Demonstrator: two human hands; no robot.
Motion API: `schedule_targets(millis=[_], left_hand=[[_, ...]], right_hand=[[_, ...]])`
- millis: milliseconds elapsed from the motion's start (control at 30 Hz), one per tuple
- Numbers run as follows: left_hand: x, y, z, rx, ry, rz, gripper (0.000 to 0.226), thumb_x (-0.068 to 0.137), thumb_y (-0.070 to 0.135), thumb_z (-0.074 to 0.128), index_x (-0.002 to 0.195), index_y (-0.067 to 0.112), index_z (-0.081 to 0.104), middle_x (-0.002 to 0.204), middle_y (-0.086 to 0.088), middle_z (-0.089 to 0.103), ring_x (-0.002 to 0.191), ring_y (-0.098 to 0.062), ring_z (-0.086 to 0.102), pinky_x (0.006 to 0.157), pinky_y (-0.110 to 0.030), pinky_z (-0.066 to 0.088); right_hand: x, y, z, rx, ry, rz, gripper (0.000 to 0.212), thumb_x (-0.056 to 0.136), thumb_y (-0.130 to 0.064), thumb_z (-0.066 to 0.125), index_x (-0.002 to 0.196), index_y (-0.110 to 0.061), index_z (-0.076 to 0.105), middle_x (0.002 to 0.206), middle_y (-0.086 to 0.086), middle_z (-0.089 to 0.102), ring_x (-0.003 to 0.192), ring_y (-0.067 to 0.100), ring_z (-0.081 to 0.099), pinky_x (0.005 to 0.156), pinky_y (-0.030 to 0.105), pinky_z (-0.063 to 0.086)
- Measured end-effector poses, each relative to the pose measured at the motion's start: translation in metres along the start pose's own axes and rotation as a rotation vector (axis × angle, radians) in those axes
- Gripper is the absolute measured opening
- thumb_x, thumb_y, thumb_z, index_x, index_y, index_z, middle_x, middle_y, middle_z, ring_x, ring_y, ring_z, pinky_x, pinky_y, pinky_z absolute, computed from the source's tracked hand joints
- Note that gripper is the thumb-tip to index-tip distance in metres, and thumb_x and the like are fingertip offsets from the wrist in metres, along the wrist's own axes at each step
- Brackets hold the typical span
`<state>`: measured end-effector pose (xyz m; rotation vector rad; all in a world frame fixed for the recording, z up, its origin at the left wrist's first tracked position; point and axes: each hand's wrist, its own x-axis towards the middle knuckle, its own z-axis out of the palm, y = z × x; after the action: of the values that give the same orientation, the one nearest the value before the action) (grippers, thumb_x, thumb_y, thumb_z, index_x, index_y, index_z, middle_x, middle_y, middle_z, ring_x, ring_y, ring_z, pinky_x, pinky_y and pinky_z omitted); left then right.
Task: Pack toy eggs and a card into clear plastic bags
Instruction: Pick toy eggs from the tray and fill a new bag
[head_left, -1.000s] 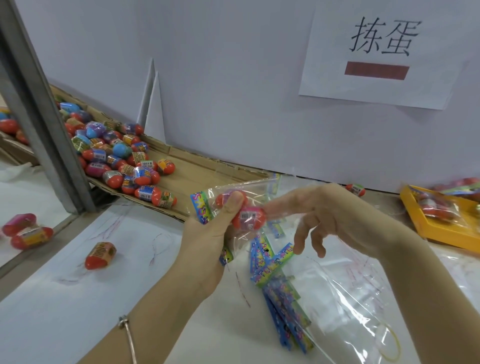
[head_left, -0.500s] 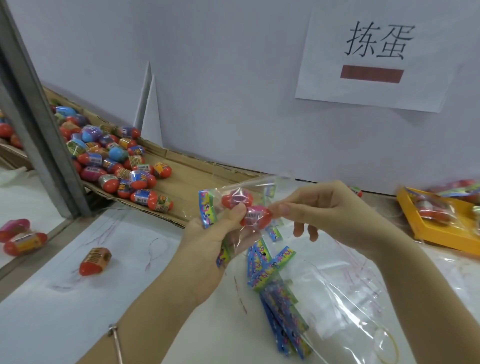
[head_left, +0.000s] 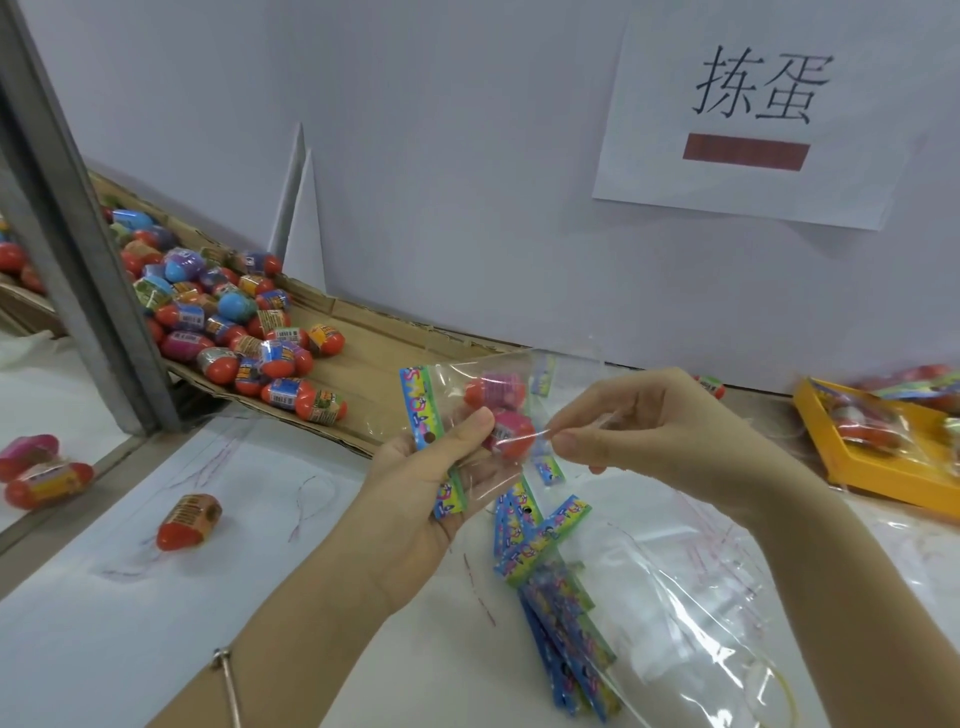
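Note:
My left hand (head_left: 434, 480) grips a clear plastic bag (head_left: 467, 410) with a colourful card strip (head_left: 418, 405) along its left edge. Two toy eggs sit inside the bag, a red and pink one (head_left: 493, 391) above and another (head_left: 511, 434) below it, against my thumb. My right hand (head_left: 639, 423) pinches the bag's right edge between thumb and forefinger, pulling the plastic taut. A pile of loose toy eggs (head_left: 234, 322) lies on a cardboard tray (head_left: 363, 364) at the back left.
A stack of empty bags with colourful headers (head_left: 561, 587) lies on the white table below my hands. A single egg (head_left: 189, 521) lies at the left. A yellow tray (head_left: 883, 467) with packed bags stands at the right. A metal post (head_left: 78, 234) rises at the left.
The second egg has gone down inside the bag. My right hand has let go of it, its fingers have closed, and it now pinches the bag's edge.

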<state>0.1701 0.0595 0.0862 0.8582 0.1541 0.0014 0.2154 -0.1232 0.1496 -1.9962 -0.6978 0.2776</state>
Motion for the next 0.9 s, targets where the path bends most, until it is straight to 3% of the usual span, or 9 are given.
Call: schedule_targets(millis=[133, 267, 333, 400, 500, 600, 700, 800, 900], left_hand=[[0.002, -0.002, -0.001, -0.027, -0.022, -0.001, 0.035, 0.053, 0.012, 0.079, 0.087, 0.008, 0.074, 0.087, -0.015, 0.075, 0.076, -0.026, 0.074, 0.062, -0.035, 0.06], [-0.001, -0.001, 0.001, -0.025, -0.024, 0.017, 0.037, 0.054, 0.018, 0.081, 0.089, 0.01, 0.077, 0.094, -0.016, 0.075, 0.08, -0.026, 0.074, 0.069, -0.038, 0.061], [0.002, 0.0, 0.0, -0.067, 0.021, 0.015, 0.053, 0.053, 0.015, 0.081, 0.103, 0.005, 0.071, 0.096, -0.018, 0.074, 0.081, -0.027, 0.074, 0.065, -0.037, 0.061], [0.003, -0.003, -0.003, -0.079, 0.06, 0.005, 0.073, 0.051, 0.012, 0.081, 0.12, 0.001, 0.061, 0.101, -0.019, 0.073, 0.085, -0.028, 0.074, 0.062, -0.035, 0.06], [0.004, -0.003, -0.003, -0.131, 0.078, 0.015, 0.069, 0.052, 0.01, 0.078, 0.118, 0.002, 0.062, 0.103, -0.019, 0.073, 0.085, -0.027, 0.073, 0.065, -0.036, 0.061], [0.001, 0.001, -0.005, -0.036, -0.021, -0.004, 0.015, 0.075, -0.004, 0.065, 0.089, -0.004, 0.06, 0.062, -0.015, 0.07, 0.054, -0.01, 0.068, 0.047, -0.019, 0.054], [-0.004, 0.005, -0.01, -0.043, 0.017, -0.004, 0.031, 0.098, -0.001, 0.046, 0.071, 0.013, 0.045, 0.024, 0.004, 0.043, 0.026, 0.002, 0.048, 0.035, -0.011, 0.039], [-0.005, 0.005, 0.0, 0.106, -0.047, 0.061, 0.044, 0.054, 0.024, 0.092, 0.072, -0.002, 0.061, 0.05, -0.009, 0.066, 0.053, -0.004, 0.067, 0.048, -0.013, 0.051], [-0.003, -0.004, 0.002, -0.011, -0.009, -0.02, 0.039, 0.066, 0.026, 0.076, 0.1, 0.008, 0.074, 0.1, -0.015, 0.074, 0.088, -0.024, 0.073, 0.068, -0.035, 0.061]], right_hand=[[0.002, 0.004, 0.003, -0.112, 0.006, 0.052, 0.035, 0.056, -0.066, 0.07, 0.088, -0.05, 0.073, 0.085, 0.007, 0.073, 0.069, 0.027, 0.055, 0.078, 0.051, 0.052], [0.002, 0.004, 0.005, -0.127, 0.028, -0.014, 0.014, 0.072, -0.045, 0.074, 0.086, -0.045, 0.074, 0.074, -0.013, 0.071, 0.062, 0.009, 0.053, 0.065, 0.035, 0.046], [0.002, 0.004, 0.003, -0.107, 0.059, -0.025, 0.007, 0.076, -0.035, 0.076, 0.081, -0.039, 0.075, 0.076, -0.012, 0.072, 0.066, 0.015, 0.063, 0.072, 0.036, 0.052], [0.001, 0.003, 0.002, -0.126, 0.008, 0.006, 0.014, 0.071, -0.047, 0.074, 0.082, -0.039, 0.076, 0.081, -0.005, 0.074, 0.081, 0.023, 0.067, 0.083, 0.045, 0.054], [0.001, 0.005, 0.004, -0.191, -0.052, 0.021, 0.022, 0.068, -0.056, 0.069, 0.087, -0.046, 0.074, 0.08, -0.011, 0.073, 0.075, 0.007, 0.063, 0.078, 0.039, 0.052], [0.003, 0.006, 0.006, -0.186, 0.003, 0.005, 0.022, 0.068, -0.054, 0.066, 0.089, -0.057, 0.069, 0.084, -0.022, 0.071, 0.067, -0.002, 0.058, 0.07, 0.028, 0.048], [0.003, 0.002, 0.008, -0.2, -0.011, -0.023, 0.023, 0.067, -0.057, 0.065, 0.089, -0.06, 0.068, 0.081, -0.027, 0.068, 0.068, 0.001, 0.06, 0.069, 0.022, 0.047], [0.003, 0.003, 0.008, -0.139, 0.093, -0.052, 0.035, 0.061, -0.063, 0.067, 0.089, -0.042, 0.072, 0.076, -0.021, 0.067, 0.06, 0.001, 0.058, 0.064, 0.02, 0.045], [0.005, 0.002, 0.01, -0.12, 0.141, -0.038, 0.021, 0.069, -0.042, 0.069, 0.089, -0.045, 0.071, 0.091, -0.021, 0.07, 0.068, 0.004, 0.061, 0.069, 0.026, 0.047]])
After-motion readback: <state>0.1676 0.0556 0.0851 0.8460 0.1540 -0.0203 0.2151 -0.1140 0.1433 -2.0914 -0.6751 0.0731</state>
